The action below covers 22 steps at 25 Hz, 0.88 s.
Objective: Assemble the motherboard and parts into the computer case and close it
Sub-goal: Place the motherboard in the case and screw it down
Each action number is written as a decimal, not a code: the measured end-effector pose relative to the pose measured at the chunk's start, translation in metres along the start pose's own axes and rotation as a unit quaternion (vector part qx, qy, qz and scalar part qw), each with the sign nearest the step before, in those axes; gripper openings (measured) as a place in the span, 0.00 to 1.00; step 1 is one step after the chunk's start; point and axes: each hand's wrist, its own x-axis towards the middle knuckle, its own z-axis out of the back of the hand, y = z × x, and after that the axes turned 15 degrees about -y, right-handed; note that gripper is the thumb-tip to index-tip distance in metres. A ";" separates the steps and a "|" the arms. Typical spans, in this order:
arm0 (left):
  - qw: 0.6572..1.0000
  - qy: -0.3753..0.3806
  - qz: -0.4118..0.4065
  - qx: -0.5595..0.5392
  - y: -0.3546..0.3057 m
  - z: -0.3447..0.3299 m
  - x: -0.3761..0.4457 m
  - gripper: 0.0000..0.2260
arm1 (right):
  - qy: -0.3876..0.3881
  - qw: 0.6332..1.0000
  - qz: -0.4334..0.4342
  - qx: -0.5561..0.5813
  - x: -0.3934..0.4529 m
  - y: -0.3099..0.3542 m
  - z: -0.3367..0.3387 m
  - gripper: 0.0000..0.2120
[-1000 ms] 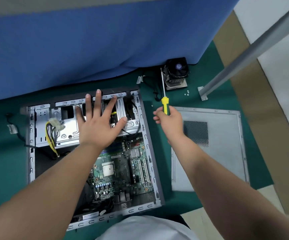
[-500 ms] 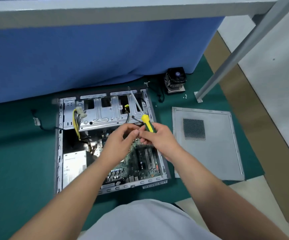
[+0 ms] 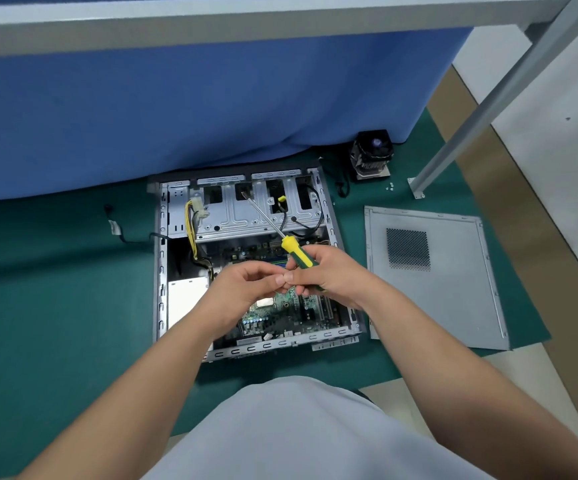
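Note:
An open computer case (image 3: 161, 271) lies flat on the green mat, with the green motherboard (image 3: 282, 311) inside and a metal drive cage (image 3: 246, 216) at its far end. My right hand (image 3: 329, 275) grips a yellow-and-green screwdriver (image 3: 296, 252) whose shaft points up-left over the cage. My left hand (image 3: 246, 289) meets the right hand's fingertips above the board, fingers curled as if pinching something too small to see. The grey side panel (image 3: 453, 292) lies to the right of the case.
A black CPU cooler with fan (image 3: 372, 155) stands behind the case by the blue cloth (image 3: 211, 109). Small screws (image 3: 389, 186) lie near a grey metal table leg (image 3: 453, 150). A loose black cable (image 3: 118, 230) trails left of the case. My lap fills the bottom.
My left hand lifted off the drive cage and came to meet the right hand over the motherboard. The right hand brought the screwdriver from right of the case to above it. The view pulled back.

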 end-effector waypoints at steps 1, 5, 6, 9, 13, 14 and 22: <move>1.000 0.005 0.007 -0.005 0.000 0.002 -0.001 0.08 | 0.009 1.000 -0.004 -0.004 -0.001 0.001 -0.001 0.15; 1.000 0.014 0.012 0.013 -0.001 0.012 -0.001 0.13 | 0.013 1.000 -0.006 -0.011 0.000 0.001 -0.010 0.14; 1.000 0.009 0.009 0.020 0.000 0.014 -0.001 0.13 | 0.008 1.000 -0.007 -0.009 0.000 0.000 -0.012 0.14; 1.000 0.004 0.015 -0.002 0.003 0.016 -0.001 0.11 | 0.004 1.000 -0.013 -0.008 0.001 0.000 -0.014 0.15; 0.998 0.019 0.038 -0.047 0.002 0.017 -0.001 0.07 | 0.000 1.000 -0.012 -0.016 0.002 0.002 -0.018 0.12; 0.997 0.020 0.043 -0.056 0.002 0.017 0.000 0.05 | -0.006 1.000 -0.007 -0.018 0.001 0.002 -0.019 0.11; 0.904 -0.208 0.091 -0.363 -0.007 0.026 0.020 0.07 | 0.021 0.992 -0.014 -0.123 -0.003 0.007 -0.006 0.09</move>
